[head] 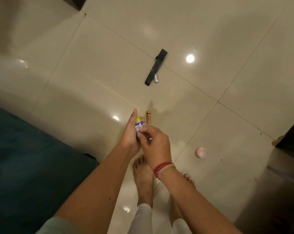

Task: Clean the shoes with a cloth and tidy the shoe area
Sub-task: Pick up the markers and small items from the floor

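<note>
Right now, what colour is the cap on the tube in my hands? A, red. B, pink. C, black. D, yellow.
D: the cap on the tube is yellow; your left hand holds the tube and your right hand pinches it.
</note>
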`<state>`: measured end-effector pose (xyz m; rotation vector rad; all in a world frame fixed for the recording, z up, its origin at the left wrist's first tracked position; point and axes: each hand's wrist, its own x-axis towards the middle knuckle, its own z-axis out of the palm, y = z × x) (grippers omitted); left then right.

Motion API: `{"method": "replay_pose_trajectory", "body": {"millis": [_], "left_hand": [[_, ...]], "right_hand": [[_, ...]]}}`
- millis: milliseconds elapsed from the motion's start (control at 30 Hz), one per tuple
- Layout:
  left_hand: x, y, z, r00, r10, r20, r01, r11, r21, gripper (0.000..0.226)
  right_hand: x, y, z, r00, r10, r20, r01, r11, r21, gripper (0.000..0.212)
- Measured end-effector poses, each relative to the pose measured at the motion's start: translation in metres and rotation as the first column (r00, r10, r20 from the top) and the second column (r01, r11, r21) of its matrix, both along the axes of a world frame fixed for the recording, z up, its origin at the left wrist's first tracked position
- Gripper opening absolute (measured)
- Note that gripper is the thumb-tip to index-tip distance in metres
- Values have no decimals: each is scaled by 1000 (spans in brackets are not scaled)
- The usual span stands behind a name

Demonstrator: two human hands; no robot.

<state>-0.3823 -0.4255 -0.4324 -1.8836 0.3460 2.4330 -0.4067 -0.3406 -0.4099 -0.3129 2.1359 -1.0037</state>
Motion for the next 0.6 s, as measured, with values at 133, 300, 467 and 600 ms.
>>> {"method": "replay_pose_trajectory", "body": {"millis": [133, 300, 467, 600], "left_hand": [[18, -14, -17, 996, -38, 85, 44, 997, -67, 43], [48, -29, -42, 991, -58, 119, 70, 993, -100, 40], [58, -35, -43, 994, -56, 90, 65, 992, -106, 37], [52, -35, -31, 998, 23, 58, -18, 996, -90, 36]], "right_hand": [[-20, 2, -19, 980, -196, -31, 197, 980, 7, 5], [-37, -19, -93, 998, -66, 16, 60, 967, 249, 25], [-36, -35, -110, 997, 33, -74, -8, 949, 316, 12], [-28, -39, -65, 994, -103, 32, 100, 991, 88, 17]]}}
